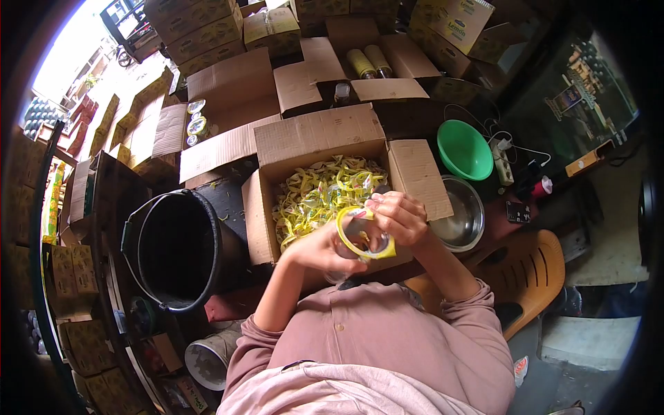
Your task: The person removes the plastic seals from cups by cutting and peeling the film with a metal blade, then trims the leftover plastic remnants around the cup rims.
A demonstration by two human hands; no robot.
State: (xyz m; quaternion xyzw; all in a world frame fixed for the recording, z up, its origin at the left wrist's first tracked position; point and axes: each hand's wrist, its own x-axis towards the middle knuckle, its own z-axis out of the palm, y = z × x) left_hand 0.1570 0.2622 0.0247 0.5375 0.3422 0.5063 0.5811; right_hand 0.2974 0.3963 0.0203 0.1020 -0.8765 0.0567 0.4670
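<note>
Cartons [200, 34] are standing stacked from 10 to 1 o'clock. At 5 o'clock on the box [318, 138], the left hand [321, 250] is clasping a clear jar [356, 232] while the right hand [402, 218] is pinching its yellow band [386, 250]; keeping the jar steady and working the band evenly is probably serving best

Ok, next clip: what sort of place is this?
Probably a small packing workshop or stockroom, though I can't be certain. Printed cartons are stacked in the background, and just beyond the person's work is an open cardboard box filled with yellow strips.
</note>
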